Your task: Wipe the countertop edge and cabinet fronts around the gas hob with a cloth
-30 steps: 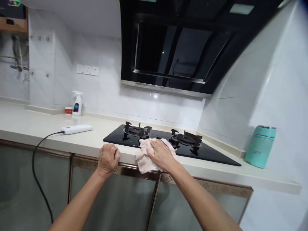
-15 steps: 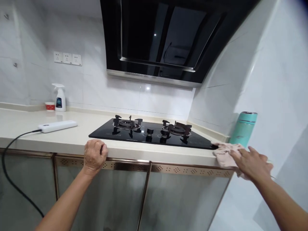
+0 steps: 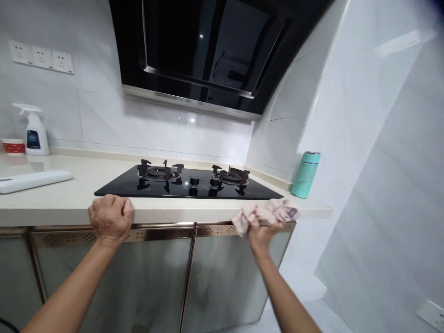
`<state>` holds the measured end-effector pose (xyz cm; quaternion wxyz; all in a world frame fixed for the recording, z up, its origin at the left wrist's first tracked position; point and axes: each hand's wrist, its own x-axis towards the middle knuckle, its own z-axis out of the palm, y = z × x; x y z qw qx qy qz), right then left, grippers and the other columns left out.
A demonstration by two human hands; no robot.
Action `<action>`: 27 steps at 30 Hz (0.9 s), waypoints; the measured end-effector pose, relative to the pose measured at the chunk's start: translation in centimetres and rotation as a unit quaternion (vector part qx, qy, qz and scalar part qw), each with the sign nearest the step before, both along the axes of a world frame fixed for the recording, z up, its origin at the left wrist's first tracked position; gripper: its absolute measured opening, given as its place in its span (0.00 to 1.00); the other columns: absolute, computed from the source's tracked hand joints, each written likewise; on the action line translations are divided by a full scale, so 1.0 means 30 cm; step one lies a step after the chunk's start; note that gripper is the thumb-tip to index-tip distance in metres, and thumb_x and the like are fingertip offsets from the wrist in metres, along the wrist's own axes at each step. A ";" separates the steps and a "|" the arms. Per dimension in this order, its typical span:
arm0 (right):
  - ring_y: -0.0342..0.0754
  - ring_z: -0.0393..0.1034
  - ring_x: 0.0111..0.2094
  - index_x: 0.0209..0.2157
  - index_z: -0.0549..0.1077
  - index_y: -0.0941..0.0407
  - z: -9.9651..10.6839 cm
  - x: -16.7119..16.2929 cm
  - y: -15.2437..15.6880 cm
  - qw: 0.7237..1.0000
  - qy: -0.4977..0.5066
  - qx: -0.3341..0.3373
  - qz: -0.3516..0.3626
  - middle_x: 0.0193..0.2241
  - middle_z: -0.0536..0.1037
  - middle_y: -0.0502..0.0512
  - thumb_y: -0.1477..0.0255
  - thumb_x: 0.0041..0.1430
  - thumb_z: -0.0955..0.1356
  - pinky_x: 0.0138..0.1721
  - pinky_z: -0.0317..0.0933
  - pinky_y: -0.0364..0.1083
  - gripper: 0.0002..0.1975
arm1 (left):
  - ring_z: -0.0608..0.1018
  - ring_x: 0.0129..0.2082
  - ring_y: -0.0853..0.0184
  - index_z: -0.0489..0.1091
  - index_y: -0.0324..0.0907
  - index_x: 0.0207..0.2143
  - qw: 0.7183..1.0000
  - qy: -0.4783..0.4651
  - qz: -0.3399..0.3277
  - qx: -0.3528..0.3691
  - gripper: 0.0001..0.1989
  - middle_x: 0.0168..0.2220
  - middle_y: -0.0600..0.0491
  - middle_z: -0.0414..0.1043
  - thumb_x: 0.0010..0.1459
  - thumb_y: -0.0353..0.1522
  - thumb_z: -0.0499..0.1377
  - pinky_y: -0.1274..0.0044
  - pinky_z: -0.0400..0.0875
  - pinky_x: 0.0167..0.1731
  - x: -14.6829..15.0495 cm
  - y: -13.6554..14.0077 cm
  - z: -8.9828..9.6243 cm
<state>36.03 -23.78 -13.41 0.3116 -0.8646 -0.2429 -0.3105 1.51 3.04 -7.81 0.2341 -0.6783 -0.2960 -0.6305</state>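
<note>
My right hand [image 3: 262, 238] grips a crumpled pale pink cloth [image 3: 265, 213], which lies against the front edge of the cream countertop [image 3: 166, 204] near its right end. Some fingers are hidden under the folds. My left hand [image 3: 111, 218] is closed in a fist against the same edge, farther left, with nothing visible in it. Between and behind the hands sits a black glass gas stove [image 3: 149, 189] with two burners and two knobs. A turquoise flask [image 3: 305, 175] stands upright behind the cloth, to its right.
A white spray bottle [image 3: 36, 134] and a red-and-white cup [image 3: 14, 147] stand at the back left. In front of them lies a white elongated device [image 3: 38, 180]. A black range hood [image 3: 201, 60] overhangs the stove. Cabinet doors [image 3: 149, 282] are below the counter.
My right hand has drawn the cloth leftward along the counter edge, away from the flask. The view has turned right. My left fist remains at the edge.
</note>
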 end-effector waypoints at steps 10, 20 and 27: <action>0.62 0.61 0.56 0.44 0.66 0.50 -0.163 -0.667 0.457 0.849 0.008 -0.017 0.529 0.52 0.68 0.62 0.66 0.47 0.70 0.60 0.55 0.63 0.21 | 0.70 0.40 0.54 0.72 0.43 0.33 0.997 0.074 -0.013 0.006 0.13 0.36 0.44 0.72 0.65 0.37 0.51 0.64 0.61 0.42 -0.052 0.012 0.014; 0.50 0.68 0.47 0.48 0.58 0.52 0.004 -0.697 0.196 0.733 0.211 0.334 0.553 0.45 0.71 0.58 0.66 0.57 0.59 0.52 0.65 0.51 0.16 | 0.72 0.52 0.49 0.71 0.44 0.41 0.912 -0.136 -0.272 -0.276 0.21 0.45 0.43 0.70 0.53 0.49 0.61 0.55 0.64 0.56 -0.118 -0.259 -0.086; 0.57 0.52 0.66 0.58 0.65 0.54 0.149 -0.672 0.057 0.732 0.013 -0.042 0.680 0.63 0.63 0.60 0.68 0.50 0.70 0.67 0.46 0.59 0.31 | 0.82 0.38 0.54 0.72 0.44 0.49 0.291 -0.208 -0.625 -0.694 0.28 0.36 0.48 0.79 0.48 0.46 0.70 0.65 0.79 0.39 0.035 -0.574 -0.154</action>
